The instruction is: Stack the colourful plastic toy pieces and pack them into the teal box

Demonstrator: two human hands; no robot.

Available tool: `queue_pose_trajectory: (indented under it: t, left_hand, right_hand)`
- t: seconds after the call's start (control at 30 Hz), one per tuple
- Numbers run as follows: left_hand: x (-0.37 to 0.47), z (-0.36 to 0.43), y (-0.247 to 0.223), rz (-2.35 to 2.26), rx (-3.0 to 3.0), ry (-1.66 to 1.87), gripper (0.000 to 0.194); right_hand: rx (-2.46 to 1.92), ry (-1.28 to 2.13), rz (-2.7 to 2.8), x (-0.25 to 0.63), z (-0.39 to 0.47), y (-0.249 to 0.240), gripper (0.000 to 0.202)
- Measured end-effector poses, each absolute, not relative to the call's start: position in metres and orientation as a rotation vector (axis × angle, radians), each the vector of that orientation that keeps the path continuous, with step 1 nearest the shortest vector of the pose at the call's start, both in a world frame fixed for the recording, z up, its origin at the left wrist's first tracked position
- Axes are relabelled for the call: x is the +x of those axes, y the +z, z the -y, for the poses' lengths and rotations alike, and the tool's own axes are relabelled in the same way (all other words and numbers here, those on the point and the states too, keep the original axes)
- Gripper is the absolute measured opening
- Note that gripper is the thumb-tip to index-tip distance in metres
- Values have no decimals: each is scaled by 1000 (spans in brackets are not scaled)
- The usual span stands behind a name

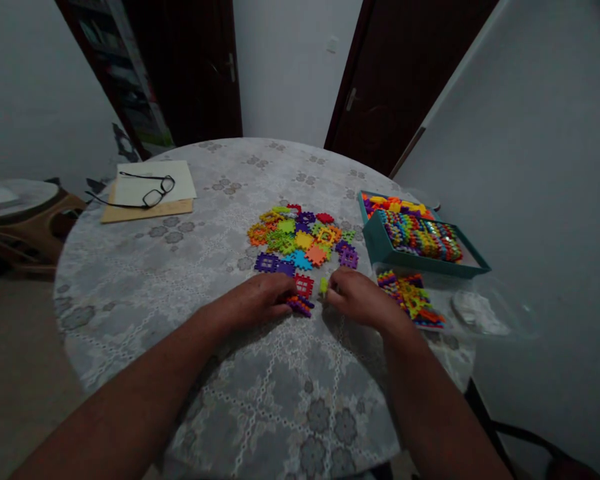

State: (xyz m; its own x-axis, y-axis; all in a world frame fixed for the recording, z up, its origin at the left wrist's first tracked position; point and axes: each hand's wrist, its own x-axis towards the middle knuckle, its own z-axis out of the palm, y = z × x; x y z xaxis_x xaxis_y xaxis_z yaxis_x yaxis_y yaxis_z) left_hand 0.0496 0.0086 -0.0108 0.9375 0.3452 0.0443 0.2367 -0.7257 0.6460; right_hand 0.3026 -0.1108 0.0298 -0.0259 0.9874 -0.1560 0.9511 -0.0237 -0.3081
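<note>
My left hand (267, 293) is closed, its fingers and thumb around a few interlocking plastic tiles. Among them are a red window tile (304, 279) and a purple and orange row of tiles (303, 307) seen on edge. My right hand (355, 293) pinches a small yellow-green tile (323, 286), mostly hidden by the fingers, just right of the red one. Just beyond my hands lie purple tiles (267, 262) and a loose pile of colourful notched tiles (304, 241). A purple window tile (349, 258) lies beyond my right hand.
At the right stands a teal box (385, 247) packed with colourful tiles. More tiles (413, 298) lie in front of it, beside a clear plastic bag (480, 313). Eyeglasses (153, 197) rest on papers (185, 180) at the far left of the round cloth-covered table (220, 227).
</note>
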Motion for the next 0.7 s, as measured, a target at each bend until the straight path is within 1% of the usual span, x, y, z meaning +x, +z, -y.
queue_pose_trajectory:
  t: [0.07,0.1,0.17,0.23,0.27,0.3,0.4,0.47,0.53,0.6,0.63,0.7]
  left_hand:
    - [50,-9,-15,-391,2395,236,15]
    - [49,-9,-16,-391,2384,244,18]
    - [49,-10,-19,-401,2365,255,32]
    - [49,-12,-21,-401,2354,270,49]
    - [49,-13,-21,-392,2351,270,51]
    - [49,-14,-22,-383,2355,273,48]
    - [50,-15,-24,-363,2410,267,27]
    - [50,-15,-24,-359,2448,258,19]
    - [51,-15,-23,-356,2458,250,17]
    - [52,-14,-22,-355,2450,252,17]
    - [52,-13,-22,-360,2444,256,17]
    - [52,-11,-21,-374,2434,267,16]
  right_hand:
    - [-1934,645,2155,303,114,37,10]
    - [-1843,703,2179,302,115,39,8]
    - [-1702,779,2228,298,114,38,7]
    - [-1656,820,2261,295,109,31,10]
    - [-1664,839,2264,293,107,28,11]
    - [-1680,855,2256,292,104,24,12]
    - [-1695,896,2221,292,100,21,7]
    - [-1669,930,2211,291,100,24,5]
    - [-1663,938,2207,289,102,27,19]
    - [-1703,867,2210,286,104,28,34]
    - [-1727,810,2217,284,105,28,36]
    - [-1751,711,2238,282,107,27,24]
